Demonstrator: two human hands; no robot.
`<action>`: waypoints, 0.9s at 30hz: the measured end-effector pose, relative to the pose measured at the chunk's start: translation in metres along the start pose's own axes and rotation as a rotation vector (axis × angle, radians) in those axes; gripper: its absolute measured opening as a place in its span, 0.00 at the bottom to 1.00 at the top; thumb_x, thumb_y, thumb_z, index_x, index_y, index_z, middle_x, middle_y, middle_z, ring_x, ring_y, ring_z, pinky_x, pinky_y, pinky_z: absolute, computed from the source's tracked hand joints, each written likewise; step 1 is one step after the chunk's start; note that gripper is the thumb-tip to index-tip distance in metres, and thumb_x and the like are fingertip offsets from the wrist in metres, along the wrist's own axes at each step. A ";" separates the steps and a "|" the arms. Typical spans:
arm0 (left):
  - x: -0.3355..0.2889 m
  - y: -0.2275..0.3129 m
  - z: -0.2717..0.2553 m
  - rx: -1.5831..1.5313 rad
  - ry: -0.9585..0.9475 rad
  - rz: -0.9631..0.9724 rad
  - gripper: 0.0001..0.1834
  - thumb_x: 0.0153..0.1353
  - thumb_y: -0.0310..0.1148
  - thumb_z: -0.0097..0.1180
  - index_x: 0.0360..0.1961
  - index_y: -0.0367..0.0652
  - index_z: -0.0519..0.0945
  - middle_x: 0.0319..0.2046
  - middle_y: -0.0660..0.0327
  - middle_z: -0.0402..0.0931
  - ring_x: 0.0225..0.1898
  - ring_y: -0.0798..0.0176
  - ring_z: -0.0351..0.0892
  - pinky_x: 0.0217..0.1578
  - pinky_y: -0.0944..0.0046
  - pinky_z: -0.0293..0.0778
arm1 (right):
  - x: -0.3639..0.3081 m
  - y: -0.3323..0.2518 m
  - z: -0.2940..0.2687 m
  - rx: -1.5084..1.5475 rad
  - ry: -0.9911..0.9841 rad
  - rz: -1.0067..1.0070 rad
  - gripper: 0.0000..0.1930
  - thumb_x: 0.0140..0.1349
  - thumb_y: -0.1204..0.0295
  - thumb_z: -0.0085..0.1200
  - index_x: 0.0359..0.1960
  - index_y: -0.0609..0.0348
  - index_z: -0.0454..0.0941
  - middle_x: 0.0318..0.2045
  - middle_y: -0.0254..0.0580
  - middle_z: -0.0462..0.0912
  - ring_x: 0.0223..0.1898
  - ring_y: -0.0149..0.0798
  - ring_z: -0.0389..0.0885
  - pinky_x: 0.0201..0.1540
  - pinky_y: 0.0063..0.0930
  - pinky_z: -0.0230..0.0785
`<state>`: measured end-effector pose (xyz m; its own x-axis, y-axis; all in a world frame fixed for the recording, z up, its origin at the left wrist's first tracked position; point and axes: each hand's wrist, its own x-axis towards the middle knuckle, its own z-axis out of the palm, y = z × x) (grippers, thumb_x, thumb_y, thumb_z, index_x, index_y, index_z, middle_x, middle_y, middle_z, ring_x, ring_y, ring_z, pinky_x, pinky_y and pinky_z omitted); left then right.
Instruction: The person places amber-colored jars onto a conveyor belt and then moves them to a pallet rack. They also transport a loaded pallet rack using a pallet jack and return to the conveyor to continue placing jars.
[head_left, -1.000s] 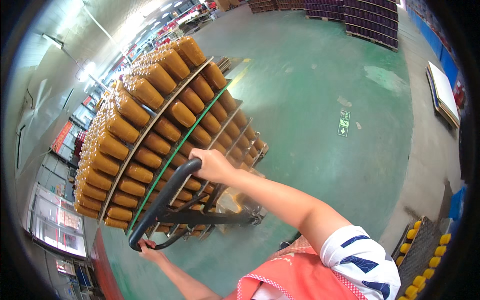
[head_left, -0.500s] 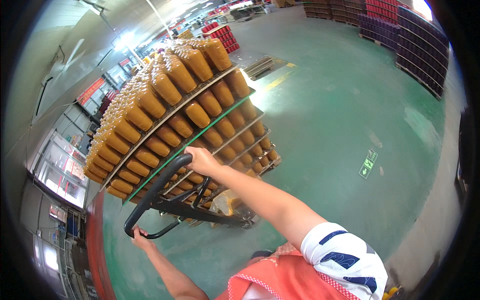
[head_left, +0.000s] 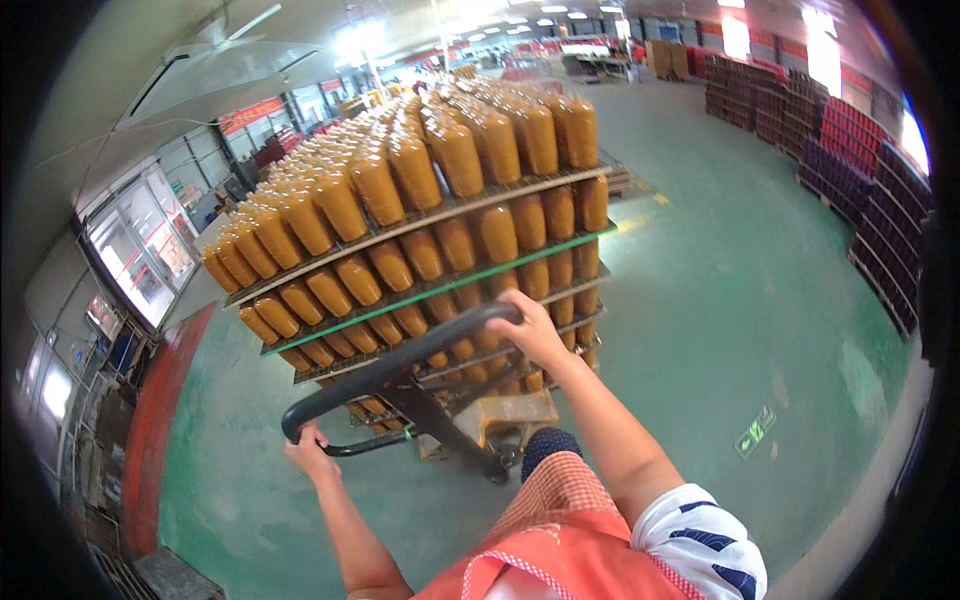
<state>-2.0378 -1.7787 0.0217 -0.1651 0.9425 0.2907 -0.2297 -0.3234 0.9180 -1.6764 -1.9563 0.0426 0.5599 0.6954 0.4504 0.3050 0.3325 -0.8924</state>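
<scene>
Black, looped, tubular pallet-truck handle (head_left: pixel 395 362), one — left hand (head_left: pixel 312 455) curled round its left end, right hand (head_left: pixel 534 332) closed over its right end; amber-brown, rounded, glossy bottles (head_left: pixel 455 155), many — tiered on thin, flat boards (head_left: pixel 440 289), one green-edged, just beyond the handle, above the painted green floor (head_left: pixel 680 330); stacking and gripping appear done; handle not yet released; how much travel remains cannot be told.
</scene>
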 end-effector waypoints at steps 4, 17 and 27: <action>0.002 0.005 -0.004 -0.031 -0.023 -0.029 0.08 0.53 0.23 0.61 0.24 0.40 0.72 0.15 0.65 0.66 0.16 0.71 0.63 0.18 0.68 0.57 | 0.000 0.012 0.007 0.067 -0.001 0.033 0.15 0.55 0.68 0.69 0.38 0.57 0.75 0.27 0.31 0.78 0.31 0.25 0.74 0.34 0.23 0.69; 0.022 -0.013 -0.019 -0.028 0.055 -0.047 0.05 0.52 0.18 0.54 0.26 0.38 0.72 0.15 0.65 0.66 0.15 0.71 0.62 0.16 0.70 0.55 | 0.005 0.009 0.017 0.085 -0.029 0.058 0.17 0.52 0.73 0.70 0.38 0.59 0.73 0.30 0.31 0.80 0.31 0.23 0.75 0.34 0.21 0.70; 0.035 -0.011 0.008 -0.083 0.070 -0.037 0.05 0.53 0.17 0.53 0.26 0.38 0.71 0.15 0.64 0.66 0.15 0.72 0.62 0.16 0.70 0.56 | 0.022 0.008 0.015 0.111 -0.024 0.015 0.17 0.53 0.71 0.71 0.37 0.59 0.73 0.29 0.30 0.79 0.29 0.22 0.76 0.31 0.19 0.70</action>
<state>-2.0337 -1.7411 0.0243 -0.2210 0.9465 0.2351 -0.3150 -0.2974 0.9013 -1.6730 -1.9287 0.0445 0.5448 0.7153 0.4376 0.2088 0.3897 -0.8970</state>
